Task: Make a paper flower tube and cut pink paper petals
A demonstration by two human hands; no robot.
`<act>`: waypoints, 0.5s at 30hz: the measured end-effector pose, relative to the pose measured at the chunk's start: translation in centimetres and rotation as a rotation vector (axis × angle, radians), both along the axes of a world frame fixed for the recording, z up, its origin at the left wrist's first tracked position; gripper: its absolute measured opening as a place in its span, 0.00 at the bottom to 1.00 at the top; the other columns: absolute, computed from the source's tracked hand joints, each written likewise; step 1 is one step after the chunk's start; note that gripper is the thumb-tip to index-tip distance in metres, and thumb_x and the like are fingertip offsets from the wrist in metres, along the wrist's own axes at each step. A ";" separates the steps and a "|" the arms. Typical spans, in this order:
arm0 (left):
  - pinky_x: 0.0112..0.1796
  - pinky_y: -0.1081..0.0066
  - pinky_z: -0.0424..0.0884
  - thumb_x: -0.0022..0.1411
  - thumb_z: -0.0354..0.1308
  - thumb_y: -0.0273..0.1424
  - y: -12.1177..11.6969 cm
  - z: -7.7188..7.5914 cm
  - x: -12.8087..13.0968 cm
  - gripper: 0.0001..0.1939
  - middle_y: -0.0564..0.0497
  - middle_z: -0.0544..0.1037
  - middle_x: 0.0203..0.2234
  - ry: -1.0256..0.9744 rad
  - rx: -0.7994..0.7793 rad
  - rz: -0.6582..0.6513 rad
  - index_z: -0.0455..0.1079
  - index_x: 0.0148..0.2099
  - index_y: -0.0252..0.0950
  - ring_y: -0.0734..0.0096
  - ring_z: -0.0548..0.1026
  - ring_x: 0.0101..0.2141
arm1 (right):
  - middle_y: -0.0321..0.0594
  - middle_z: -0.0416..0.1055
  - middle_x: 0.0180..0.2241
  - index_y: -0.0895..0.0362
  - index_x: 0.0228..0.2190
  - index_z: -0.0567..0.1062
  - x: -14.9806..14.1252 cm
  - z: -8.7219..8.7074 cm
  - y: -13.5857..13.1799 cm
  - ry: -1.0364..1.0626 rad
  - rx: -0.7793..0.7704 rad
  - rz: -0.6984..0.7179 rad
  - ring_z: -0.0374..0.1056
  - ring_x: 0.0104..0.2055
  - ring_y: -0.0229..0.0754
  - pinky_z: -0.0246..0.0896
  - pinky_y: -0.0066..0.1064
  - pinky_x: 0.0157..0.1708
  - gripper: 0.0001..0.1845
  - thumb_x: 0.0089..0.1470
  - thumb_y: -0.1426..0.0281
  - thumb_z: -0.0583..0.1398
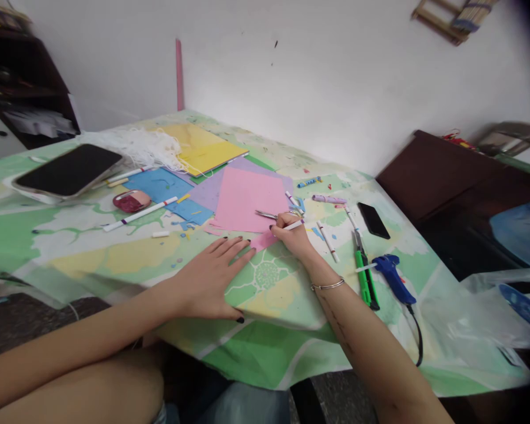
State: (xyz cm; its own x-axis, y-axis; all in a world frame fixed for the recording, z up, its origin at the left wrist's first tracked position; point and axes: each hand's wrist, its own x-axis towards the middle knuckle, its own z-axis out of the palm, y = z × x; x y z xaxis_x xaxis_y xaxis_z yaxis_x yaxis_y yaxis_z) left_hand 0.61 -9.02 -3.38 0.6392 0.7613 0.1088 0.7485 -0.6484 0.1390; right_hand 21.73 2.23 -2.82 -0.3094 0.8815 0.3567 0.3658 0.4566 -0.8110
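The right hand [295, 238] has its fingers clamped on a white marker [295, 224]. The left hand [209, 277] lies flat, fingers apart, at the eight o'clock end of the pink strip [263, 239], which sits towards five o'clock from the pink sheet's [251, 194] centre. The strip looks light, soft and easily creased, best held by its edges.

Right of the matt pink paper [251, 197]: glossy blue plastic glue gun [394, 280], green plastic-handled cutter [362, 275], metal blade.

pink paper strip [263, 240] | flat on patterned tablecloth [291, 306] | white marker [294, 225] | slanted, near strip
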 end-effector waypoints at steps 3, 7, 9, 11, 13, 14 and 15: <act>0.60 0.53 0.41 0.42 0.54 0.62 0.0 0.0 0.0 0.58 0.35 0.49 0.65 0.013 -0.001 0.001 0.45 0.67 0.33 0.46 0.47 0.63 | 0.29 0.49 0.15 0.54 0.13 0.54 0.1 -0.1 0.0 0.013 0.007 0.010 0.47 0.22 0.36 0.45 0.29 0.23 0.16 0.41 0.74 0.57; 0.60 0.53 0.40 0.42 0.54 0.62 0.0 0.0 0.0 0.58 0.35 0.49 0.64 0.012 0.002 0.003 0.45 0.67 0.32 0.47 0.46 0.63 | 0.29 0.49 0.15 0.54 0.14 0.54 0.1 -0.1 0.0 -0.003 0.010 0.022 0.47 0.22 0.35 0.44 0.29 0.23 0.16 0.42 0.74 0.57; 0.60 0.53 0.40 0.42 0.54 0.63 0.0 0.0 0.0 0.58 0.35 0.49 0.64 0.014 0.002 0.003 0.45 0.67 0.32 0.47 0.46 0.63 | 0.29 0.49 0.15 0.54 0.14 0.54 0.0 -0.1 0.0 -0.011 0.015 0.022 0.48 0.22 0.35 0.45 0.29 0.24 0.16 0.42 0.74 0.57; 0.60 0.53 0.40 0.43 0.53 0.63 0.0 0.0 0.0 0.58 0.35 0.49 0.64 0.026 0.001 0.005 0.46 0.67 0.32 0.47 0.46 0.63 | 0.29 0.50 0.15 0.54 0.14 0.54 0.0 -0.1 0.0 -0.018 0.025 0.018 0.48 0.23 0.36 0.45 0.29 0.24 0.16 0.42 0.74 0.57; 0.60 0.54 0.40 0.43 0.53 0.63 0.0 0.0 0.0 0.58 0.35 0.49 0.65 0.040 0.000 0.007 0.46 0.67 0.32 0.47 0.46 0.64 | 0.30 0.50 0.15 0.54 0.14 0.54 0.0 0.0 0.0 -0.030 0.030 0.013 0.48 0.23 0.36 0.46 0.29 0.24 0.16 0.42 0.74 0.58; 0.60 0.54 0.40 0.43 0.53 0.63 0.0 0.0 0.0 0.58 0.35 0.49 0.65 0.044 0.001 0.007 0.46 0.67 0.32 0.47 0.46 0.64 | 0.30 0.50 0.15 0.54 0.14 0.54 0.0 0.0 0.0 -0.037 0.030 0.009 0.48 0.23 0.36 0.46 0.29 0.24 0.16 0.42 0.73 0.58; 0.60 0.54 0.40 0.42 0.53 0.63 0.0 0.0 0.0 0.58 0.35 0.49 0.65 0.046 0.001 0.009 0.45 0.67 0.32 0.47 0.46 0.64 | 0.30 0.50 0.15 0.54 0.14 0.54 0.0 0.0 0.0 -0.045 0.028 0.004 0.48 0.23 0.36 0.46 0.29 0.24 0.16 0.42 0.73 0.58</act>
